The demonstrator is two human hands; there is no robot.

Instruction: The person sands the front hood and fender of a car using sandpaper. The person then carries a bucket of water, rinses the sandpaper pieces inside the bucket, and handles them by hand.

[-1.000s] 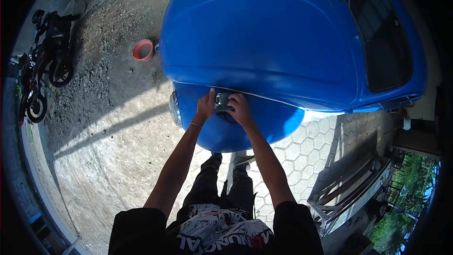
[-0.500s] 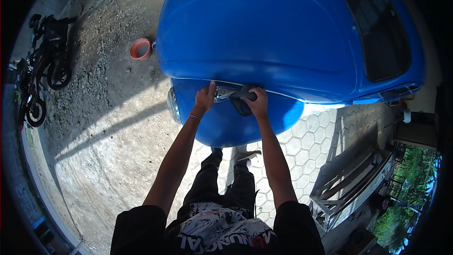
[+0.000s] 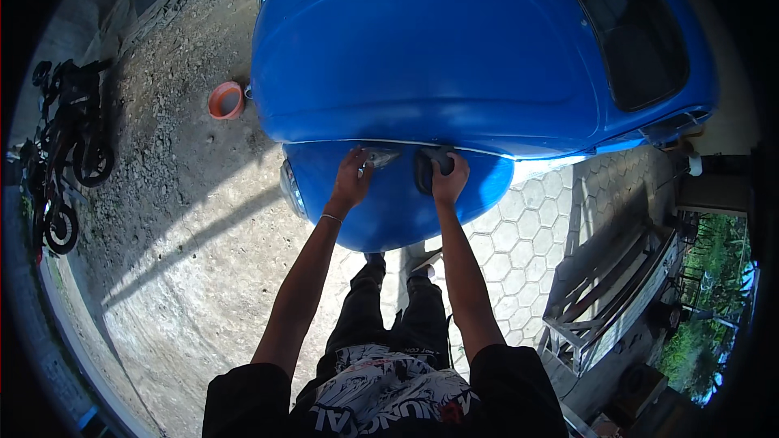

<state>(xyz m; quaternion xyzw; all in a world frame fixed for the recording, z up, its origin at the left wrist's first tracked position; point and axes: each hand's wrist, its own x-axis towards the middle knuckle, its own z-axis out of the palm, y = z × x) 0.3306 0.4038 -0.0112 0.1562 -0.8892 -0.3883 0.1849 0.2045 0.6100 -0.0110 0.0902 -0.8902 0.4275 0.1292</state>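
Note:
A glossy blue car (image 3: 406,57) with a rounded hood fills the upper middle, its bulging front fender (image 3: 389,219) nearest me. My right hand (image 3: 451,182) grips a dark cloth (image 3: 423,172) and presses it to the fender just below the hood seam. Left of the cloth, a clear, chrome-edged lamp (image 3: 383,157) sits on top of the fender. My left hand (image 3: 352,178) is at the lamp's left end, fingers partly spread, with nothing seen in it. Whether its fingertips touch the lamp cannot be made out.
An orange bucket (image 3: 226,100) stands on gravel by the car's front. Motorcycles (image 3: 77,146) are parked at far left. Hexagonal pavers (image 3: 519,243) lie below the fender, and a wooden bench (image 3: 608,300) stands at right. A headlight (image 3: 291,188) is at the fender's left end.
My right hand has moved the cloth right, away from the lamp, uncovering more of it. My left hand's fingers have shifted onto the lamp's left end. The view has tilted slightly.

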